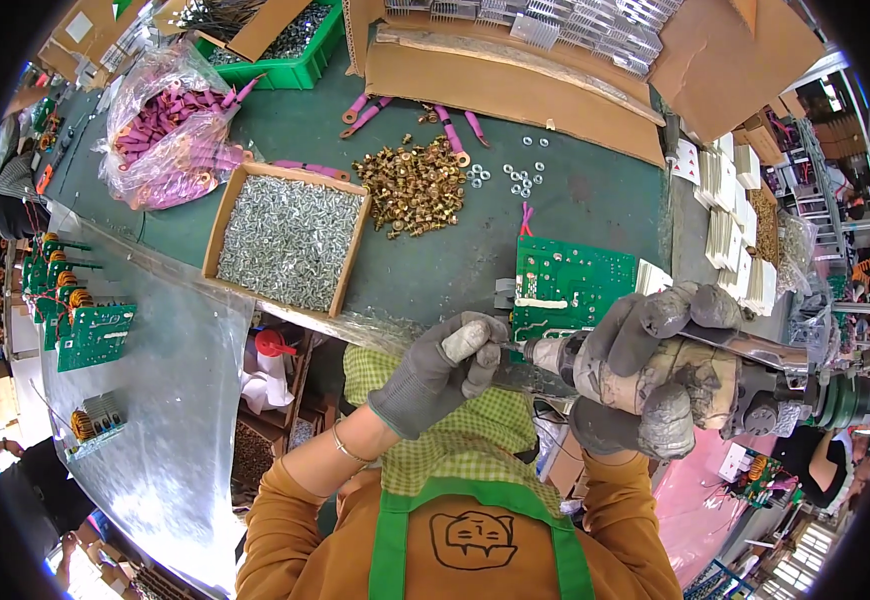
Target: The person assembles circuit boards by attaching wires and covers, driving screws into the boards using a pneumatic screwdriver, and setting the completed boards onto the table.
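Observation:
My right hand (660,350), in a grey glove with worn pale fingertips, is wrapped round a power screwdriver (615,378) bound in pale tape. The tool lies nearly level, its nose pointing left. At its tip my left hand (445,365), gloved the same way, is closed with thumb and fingers pinched together; whatever they hold is too small to make out. Just beyond both hands a green circuit board (570,285) lies solder side up at the table's near edge, partly covered by my right hand and the tool. Two pink-sleeved leads (526,220) stick out from its far edge.
On the green table (595,215) are a cardboard tray of screws (290,240), a heap of brass-coloured fasteners (410,185), loose nuts (525,180) and a bag of pink-sleeved terminals (170,140). Finned heatsinks (575,35) fill a carton behind. More boards (95,335) stand left; white cards (725,210) are stacked right.

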A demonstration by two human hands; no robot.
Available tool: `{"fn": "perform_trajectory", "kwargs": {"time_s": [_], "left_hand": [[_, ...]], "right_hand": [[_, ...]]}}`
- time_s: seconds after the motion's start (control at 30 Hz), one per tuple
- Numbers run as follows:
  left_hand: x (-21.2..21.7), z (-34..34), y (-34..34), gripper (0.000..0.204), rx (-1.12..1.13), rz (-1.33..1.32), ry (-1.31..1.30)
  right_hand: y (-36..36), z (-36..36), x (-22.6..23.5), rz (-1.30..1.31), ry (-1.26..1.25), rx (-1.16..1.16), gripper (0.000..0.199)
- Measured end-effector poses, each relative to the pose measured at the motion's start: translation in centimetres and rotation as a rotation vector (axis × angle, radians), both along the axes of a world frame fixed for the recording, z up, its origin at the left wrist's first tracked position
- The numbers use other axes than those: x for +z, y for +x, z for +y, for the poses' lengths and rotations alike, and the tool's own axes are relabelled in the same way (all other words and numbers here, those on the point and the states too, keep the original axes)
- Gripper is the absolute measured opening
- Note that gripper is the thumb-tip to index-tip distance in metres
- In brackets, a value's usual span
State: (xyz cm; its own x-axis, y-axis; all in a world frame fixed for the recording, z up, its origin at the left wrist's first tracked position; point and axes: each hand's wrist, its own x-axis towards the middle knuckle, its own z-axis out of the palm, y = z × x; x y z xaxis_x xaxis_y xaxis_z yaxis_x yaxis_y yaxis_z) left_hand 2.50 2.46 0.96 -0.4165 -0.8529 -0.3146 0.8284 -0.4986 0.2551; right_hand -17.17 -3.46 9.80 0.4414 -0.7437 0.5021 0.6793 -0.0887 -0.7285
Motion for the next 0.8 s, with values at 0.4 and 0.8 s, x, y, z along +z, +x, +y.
{"fn": "perform_trajectory", "kwargs": {"time_s": [0.4, 0.8], "left_hand": [[0.8, 0.1, -1.0, 0.037, -0.013, -0.103, 0.082], [1.3, -1.0, -1.1, 0.047, -0.150, -0.511, -0.093]], "right_hand": [[0.8, 1.3, -0.4, 0.044, -0.017, -0.047, 0.063], [-1.1, -2.0, 0.0, 0.123, -0.040, -0.068, 0.055]]}}
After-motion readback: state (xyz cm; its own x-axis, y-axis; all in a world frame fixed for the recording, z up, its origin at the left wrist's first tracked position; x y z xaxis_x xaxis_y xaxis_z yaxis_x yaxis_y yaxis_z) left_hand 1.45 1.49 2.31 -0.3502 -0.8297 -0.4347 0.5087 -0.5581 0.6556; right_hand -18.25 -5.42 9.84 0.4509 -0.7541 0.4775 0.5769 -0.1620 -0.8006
